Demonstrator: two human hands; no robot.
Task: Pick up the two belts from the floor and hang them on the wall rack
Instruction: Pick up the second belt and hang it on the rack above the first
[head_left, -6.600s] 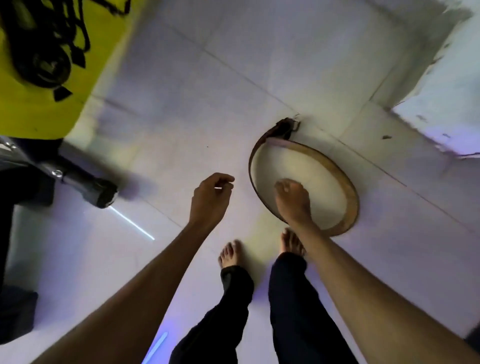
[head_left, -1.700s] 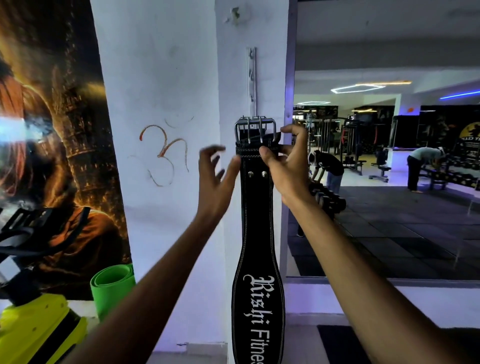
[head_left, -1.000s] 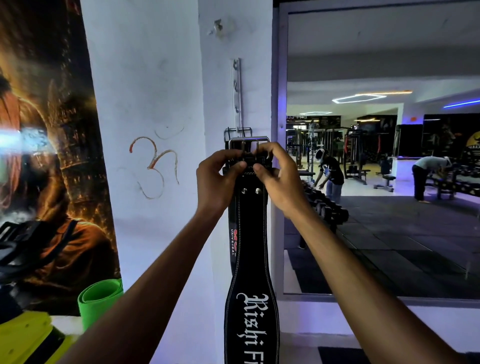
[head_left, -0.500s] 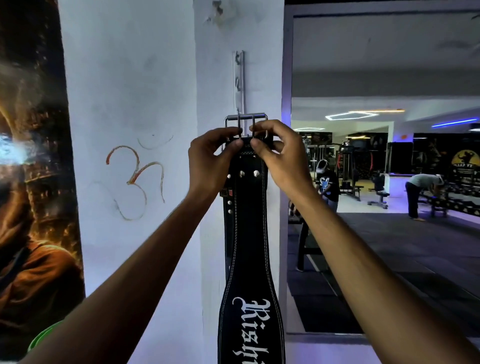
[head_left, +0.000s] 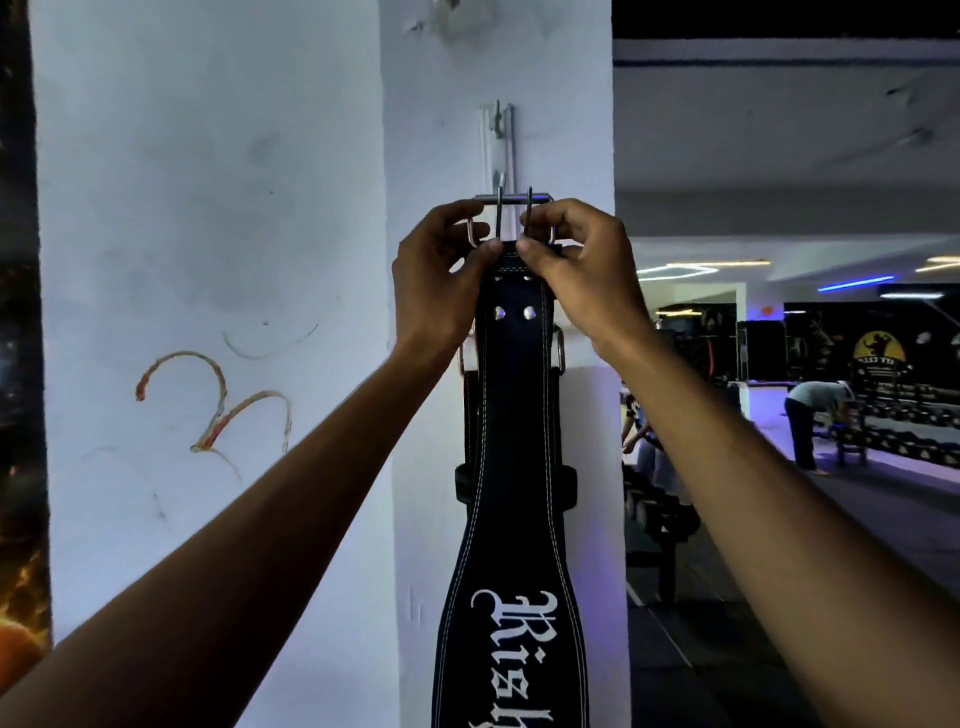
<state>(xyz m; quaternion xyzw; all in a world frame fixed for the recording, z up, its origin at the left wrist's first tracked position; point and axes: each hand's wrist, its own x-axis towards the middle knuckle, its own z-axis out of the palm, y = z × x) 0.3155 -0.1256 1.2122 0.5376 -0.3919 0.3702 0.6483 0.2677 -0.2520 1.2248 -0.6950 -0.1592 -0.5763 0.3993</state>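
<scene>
A wide black leather belt (head_left: 514, 457) with white stitching and white lettering hangs straight down in front of a white pillar. Its metal buckle (head_left: 511, 208) is raised against the lower hook of the narrow vertical wall rack (head_left: 500, 150). My left hand (head_left: 441, 280) and my right hand (head_left: 576, 270) pinch the belt's top edge just under the buckle, one at each side. Behind this belt a second dark belt (head_left: 470, 410) hangs on the pillar, mostly hidden, with only its buckle sides and a loop showing.
The white pillar (head_left: 447, 467) stands between a white wall with an orange painted symbol (head_left: 213, 400) at left and a large mirror (head_left: 779, 312) at right. The mirror reflects a gym with people and dumbbell racks. A dark poster edge runs down the far left.
Both hands have lifted the black belt's buckle higher, up to the rack's hook. Earlier the right hand reached for a belt on the floor, then the view came up to the wall.
</scene>
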